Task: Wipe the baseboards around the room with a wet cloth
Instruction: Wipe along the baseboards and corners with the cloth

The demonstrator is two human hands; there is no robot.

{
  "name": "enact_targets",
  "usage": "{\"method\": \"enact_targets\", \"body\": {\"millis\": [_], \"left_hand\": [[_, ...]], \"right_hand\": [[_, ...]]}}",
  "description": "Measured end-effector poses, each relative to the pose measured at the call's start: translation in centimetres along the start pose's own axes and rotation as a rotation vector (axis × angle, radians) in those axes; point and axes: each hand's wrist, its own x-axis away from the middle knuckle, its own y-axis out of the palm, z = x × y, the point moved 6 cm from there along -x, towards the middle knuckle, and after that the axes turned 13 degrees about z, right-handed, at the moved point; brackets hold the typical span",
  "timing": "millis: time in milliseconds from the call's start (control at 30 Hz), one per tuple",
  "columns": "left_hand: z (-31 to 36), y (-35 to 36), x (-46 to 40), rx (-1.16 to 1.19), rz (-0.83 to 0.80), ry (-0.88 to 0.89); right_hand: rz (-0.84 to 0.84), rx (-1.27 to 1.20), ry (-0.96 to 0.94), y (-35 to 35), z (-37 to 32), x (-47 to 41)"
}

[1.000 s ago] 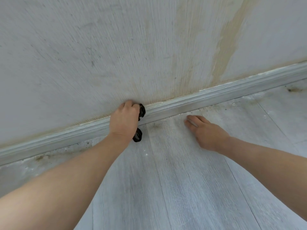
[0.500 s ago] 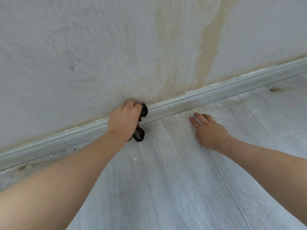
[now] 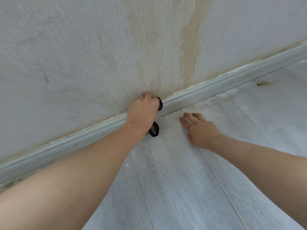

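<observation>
Left hand (image 3: 142,112) is clenched around a black cloth (image 3: 154,129), pressing it against the grey baseboard (image 3: 207,92) where wall (image 3: 83,55) meets floor (image 3: 174,180). Right hand (image 3: 201,131) lies released, palm down, fingers spread on the dusty laminate just beside the baseboard.

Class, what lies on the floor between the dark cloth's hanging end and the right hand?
Bare floor with small dark specks, in the head view.

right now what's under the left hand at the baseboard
A dark cloth is held in the left hand, pressed against the baseboard. Only its ends show, one at the fingertips, one below the palm by the floor. The hand hides the rest and the covered baseboard.
</observation>
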Motion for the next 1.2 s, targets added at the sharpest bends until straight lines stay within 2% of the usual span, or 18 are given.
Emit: {"method": "enact_targets", "body": {"millis": [133,200,300,533,600,767,867,1033,1200], "left_hand": [[-2.8,0.4,2.5,-0.043,-0.145,-0.077],[-4.0,-0.6,3.5,-0.049,-0.113,-0.12],[-3.8,0.2,3.0,-0.034,-0.168,-0.137],[3.8,1.2,-3.3,-0.008,-0.008,0.068],[3.6,1.3,-2.6,0.054,-0.053,0.076],[0.0,0.8,1.1,0.039,-0.151,0.012],[0.4,0.8,0.6,0.018,-0.222,-0.02],[5.8,1.0,-3.5,-0.012,-0.117,0.077],[7.5,2.1,-5.3,0.019,0.09,0.142]], "right_hand": [[0.024,0.009,0.018,-0.3,1.5,0.2],[0.033,0.01,0.087,-0.2,3.1,0.8],[0.018,-0.015,0.154,0.3,4.8,1.8],[0.004,-0.026,0.168,0.9,4.8,1.5],[0.006,-0.04,0.171,1.0,4.9,1.7],[0.02,-0.055,0.161,1.2,5.0,1.7],[0.029,-0.054,0.165,1.2,5.0,1.6],[0.04,-0.031,0.163,1.0,4.9,1.6],[0.025,-0.008,0.151,0.8,5.0,1.7]]}}
